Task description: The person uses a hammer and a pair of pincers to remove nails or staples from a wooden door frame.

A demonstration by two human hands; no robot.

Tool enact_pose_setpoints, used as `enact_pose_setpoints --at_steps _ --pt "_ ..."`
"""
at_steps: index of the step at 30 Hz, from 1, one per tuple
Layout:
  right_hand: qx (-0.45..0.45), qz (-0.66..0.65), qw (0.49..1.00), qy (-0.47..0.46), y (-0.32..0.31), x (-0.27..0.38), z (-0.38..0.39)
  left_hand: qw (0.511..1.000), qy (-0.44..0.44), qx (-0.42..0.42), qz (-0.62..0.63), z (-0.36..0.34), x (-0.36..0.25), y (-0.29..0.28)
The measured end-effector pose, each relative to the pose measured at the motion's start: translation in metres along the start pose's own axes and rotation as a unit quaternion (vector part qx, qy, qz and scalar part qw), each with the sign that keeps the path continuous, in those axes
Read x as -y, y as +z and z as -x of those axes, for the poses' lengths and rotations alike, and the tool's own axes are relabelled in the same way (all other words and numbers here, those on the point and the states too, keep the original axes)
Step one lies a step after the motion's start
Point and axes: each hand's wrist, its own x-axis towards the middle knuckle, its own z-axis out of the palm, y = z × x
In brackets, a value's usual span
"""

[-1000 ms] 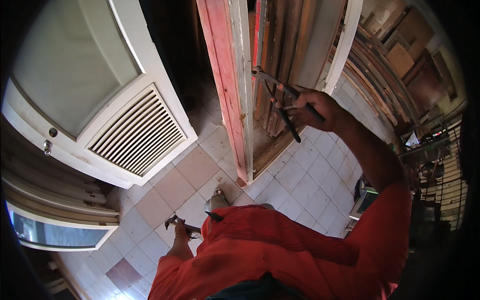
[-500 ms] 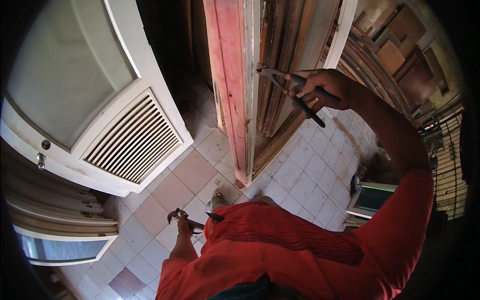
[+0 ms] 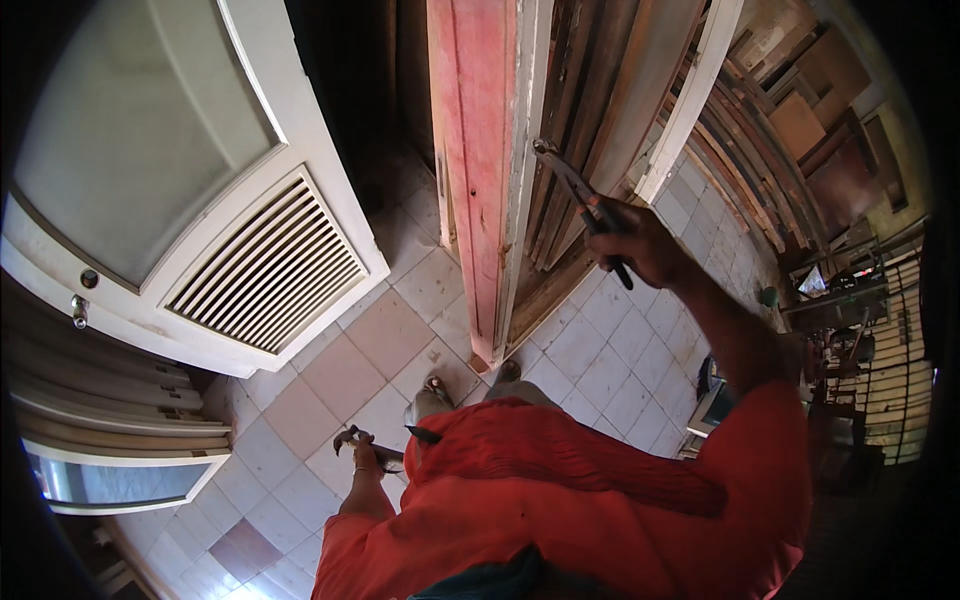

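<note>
My right hand [image 3: 640, 240] is wrapped round the dark handles of a pair of pincers [image 3: 572, 182]. Their jaws point up and to the left, at the pale edge of a wooden door frame [image 3: 474, 180] with a worn pink face; whether they grip anything there I cannot tell. Low at my left side, my left hand [image 3: 364, 456] is closed on a hammer [image 3: 350, 438]. The hammer's curved metal head shows above the fingers, and part of its handle shows toward my body.
To the left stands a white door [image 3: 150, 200] with a frosted pane and a louvred vent [image 3: 268, 262]. Wooden boards [image 3: 745, 150] lean at the upper right. Stacked white frames [image 3: 120, 440] stand at lower left. Tiles [image 3: 340, 375] cover the floor.
My right forearm has swung inward and the hand is lower. The pincers' handles, spread wide before, are now close together. My left hand stays low with the hammer.
</note>
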Motion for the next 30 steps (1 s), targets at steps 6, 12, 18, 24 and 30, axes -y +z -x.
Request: enact_pose_setpoints --at_steps 6,12,18,24,30 --pt "-0.061 0.015 0.993 -0.098 0.041 -0.063 -0.020 0.997 0.056 0.009 -0.045 -0.031 -0.011 0.014" --pt "-0.114 -0.047 0.962 -0.243 0.050 -0.084 -0.036 0.992 0.111 0.049 -0.038 -0.012 -0.064 0.087" --pt "-0.035 0.213 0.975 0.052 -0.010 0.031 -0.001 0.979 0.152 0.113 -0.078 0.029 -0.098 0.117" --pt "-0.059 0.101 0.993 0.019 0.011 -0.024 -0.018 0.982 0.137 0.084 -0.100 0.028 -0.085 0.103" --pt "-0.286 -0.135 0.945 -0.086 0.106 -0.188 -0.029 0.993 0.087 0.046 -0.065 0.016 -0.060 0.078"
